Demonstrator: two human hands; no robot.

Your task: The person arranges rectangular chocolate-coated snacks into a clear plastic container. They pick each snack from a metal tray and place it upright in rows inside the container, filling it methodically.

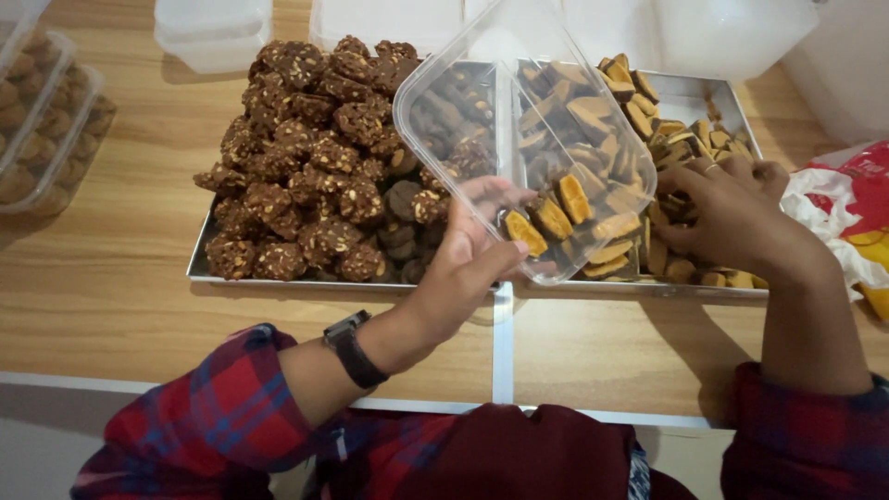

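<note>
Hands first: the left hand (468, 255) grips a clear plastic container (523, 139) at its near corner, fingers curled around the rim and thumb pressed on the wall, and holds it tilted above the gap between 2 metal trays. Inside the container, 3 orange-brown cookies (553, 215) lie in a row near the lower edge, close to the left fingertips. The right hand (732, 218) rests in the right tray (690, 93), fingers bent down among the orange-brown cookies heaped there; whether it has pinched one cannot be told, since the fingertips are buried in the pile. A ring shows on one finger. The left tray (199, 264) carries a heap of dark chocolate cookies (306, 157) studded with pale nut bits. Both trays sit side by side on a wooden surface (102, 287). At far left, closed clear boxes of cookies (42, 120) are stacked at the edge of view. Empty white containers (213, 32) stand behind the trays. A red and white plastic bag (857, 208) lies at the right. A black wristwatch (352, 347) sits on the left wrist, above a red plaid sleeve (213, 417).
</note>
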